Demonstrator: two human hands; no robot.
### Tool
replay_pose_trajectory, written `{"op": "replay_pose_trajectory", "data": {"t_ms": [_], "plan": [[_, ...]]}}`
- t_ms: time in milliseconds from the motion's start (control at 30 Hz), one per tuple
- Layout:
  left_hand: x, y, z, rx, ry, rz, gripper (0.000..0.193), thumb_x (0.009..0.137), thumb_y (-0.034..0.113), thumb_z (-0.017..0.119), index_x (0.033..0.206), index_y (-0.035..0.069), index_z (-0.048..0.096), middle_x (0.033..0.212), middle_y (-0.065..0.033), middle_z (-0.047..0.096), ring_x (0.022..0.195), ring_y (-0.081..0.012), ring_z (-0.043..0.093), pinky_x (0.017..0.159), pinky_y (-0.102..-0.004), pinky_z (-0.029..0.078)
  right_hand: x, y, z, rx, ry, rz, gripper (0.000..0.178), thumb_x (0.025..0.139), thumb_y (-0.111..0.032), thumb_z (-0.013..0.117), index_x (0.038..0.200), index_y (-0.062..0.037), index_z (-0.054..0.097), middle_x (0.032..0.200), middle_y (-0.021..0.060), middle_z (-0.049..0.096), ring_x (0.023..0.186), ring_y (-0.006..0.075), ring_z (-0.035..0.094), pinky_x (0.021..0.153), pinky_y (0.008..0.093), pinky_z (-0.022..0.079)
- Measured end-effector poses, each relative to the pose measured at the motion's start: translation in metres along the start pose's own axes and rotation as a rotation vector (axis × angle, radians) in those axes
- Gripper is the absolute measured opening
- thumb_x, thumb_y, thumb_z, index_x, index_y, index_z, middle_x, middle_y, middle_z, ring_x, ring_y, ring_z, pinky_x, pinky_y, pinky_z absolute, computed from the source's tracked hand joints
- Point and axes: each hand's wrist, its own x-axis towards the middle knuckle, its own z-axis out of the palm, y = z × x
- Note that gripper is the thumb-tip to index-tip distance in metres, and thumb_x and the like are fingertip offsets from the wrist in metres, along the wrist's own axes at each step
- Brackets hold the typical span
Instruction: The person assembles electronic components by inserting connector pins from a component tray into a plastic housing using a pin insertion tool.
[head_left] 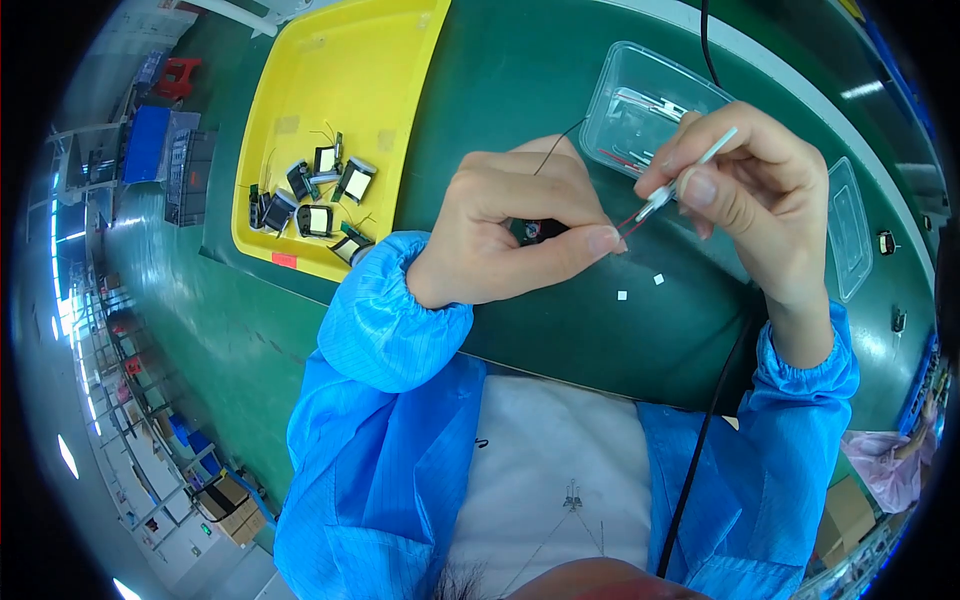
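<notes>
My left hand is closed in a pinch, thumb against forefinger, on thin red wire. Behind its fingers, a small dark electronic part shows only in part, and a thin dark wire rises above the hand. My right hand grips a slim white strip between thumb and fingers. A white end piece projects below those fingertips, and the red wire runs from it to my left hand. Two small white squares lie on the green tabletop below my hands.
A yellow tray at left holds several small electronic assemblies with wires. Behind my right hand, a clear plastic box contains white strips with red wires. Its clear lid lies at right, near loose parts. A black cable crosses in front.
</notes>
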Motion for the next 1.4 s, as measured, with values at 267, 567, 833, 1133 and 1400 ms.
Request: {"op": "replay_pose_trajectory", "data": {"t_ms": [267,567,833,1133,1400], "plan": [[-0.003,0.0,-0.004,0.071,0.022,0.017,0.009,0.079,0.006,0.064,0.077,-0.002,0.067,0.072,-0.0089,0.062,0.069,-0.0201,0.053,0.064,-0.0322,0.041,0.002,-0.016,-0.02,-0.137,0.056,0.024,0.017,0.09,-0.016,0.057,0.096,-0.0002,0.059,0.091,0.0164,0.065,0.062,0.0091,0.049,0.051,0.0193,0.039],[-0.005,-0.01,0.009,-0.294,0.242,-0.124,0.042,0.085,0.021,0.067,0.116,-0.001,0.049,0.11,-0.0146,0.052,0.102,-0.0249,0.056,0.091,-0.0417,0.048,-0.007,-0.028,-0.014,-0.364,0.143,-0.175,0.02,0.087,-0.012,0.061,0.099,0.0036,0.058,0.09,0.0191,0.061,0.075,0.0193,0.054,0.06,0.0258,0.043],[-0.007,-0.018,0.005,-0.113,0.23,0.097,0.044,0.077,0.013,0.075,0.113,0.001,0.052,0.114,-0.0162,0.052,0.103,-0.0293,0.059,0.09,-0.0436,0.052,-0.008,-0.028,-0.011,-0.579,-0.022,-0.508,0.02,0.081,-0.007,0.068,0.095,0.0043,0.059,0.087,0.0171,0.063,0.076,0.0248,0.057,0.063,0.0326,0.044],[-0.007,-0.013,0.005,-0.106,0.206,0.079,0.044,0.076,0.01,0.075,0.113,0.001,0.053,0.114,-0.0155,0.053,0.104,-0.0295,0.059,0.091,-0.0439,0.051,-0.005,-0.024,-0.009,-0.601,-0.042,-0.539,0.021,0.078,-0.003,0.069,0.095,0.0048,0.059,0.087,0.0168,0.064,0.077,0.0256,0.059,0.064,0.0333,0.046],[-0.005,-0.014,0.009,-0.159,0.283,0.104,0.045,0.068,-0.009,0.075,0.109,-0.001,0.06,0.112,-0.0128,0.055,0.101,-0.0205,0.058,0.086,-0.0309,0.051,-0.005,-0.029,-0.006,-0.698,-0.099,-0.577,0.022,0.076,-0.002,0.071,0.092,0.0036,0.058,0.087,0.0205,0.064,0.073,0.0262,0.059,0.061,0.0341,0.046]]}}
